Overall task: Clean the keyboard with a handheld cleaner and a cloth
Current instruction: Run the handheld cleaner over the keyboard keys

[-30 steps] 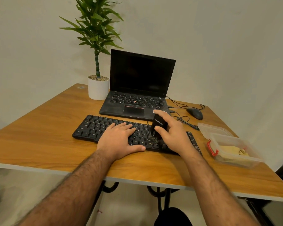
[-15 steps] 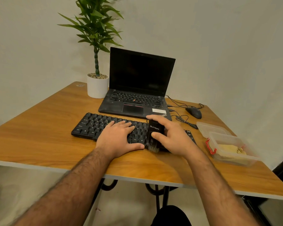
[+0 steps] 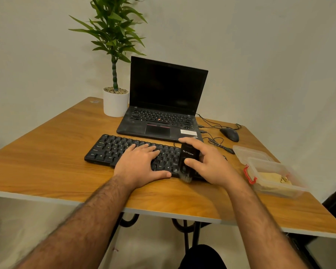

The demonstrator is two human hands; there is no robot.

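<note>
A black keyboard [image 3: 113, 150] lies across the middle of the wooden table [image 3: 47, 156]. My left hand [image 3: 142, 166] rests flat on its middle keys, fingers spread, holding nothing. My right hand [image 3: 211, 164] grips a black handheld cleaner [image 3: 188, 158], whose brush end touches the keyboard's near edge right of centre. The keyboard's right end is hidden under that hand. A yellowish cloth [image 3: 270, 178] lies inside a clear plastic box [image 3: 275, 189] at the right.
An open black laptop [image 3: 163, 105] stands behind the keyboard, a potted plant [image 3: 115, 101] to its left. A black mouse [image 3: 229, 134] with loose cables sits at the back right. The box's lid [image 3: 250, 153] lies behind the box. The table's near edge is close.
My right hand has drawn the cleaner toward me, from the keyboard's upper rows to its near edge. My left hand has stayed on the keys.
</note>
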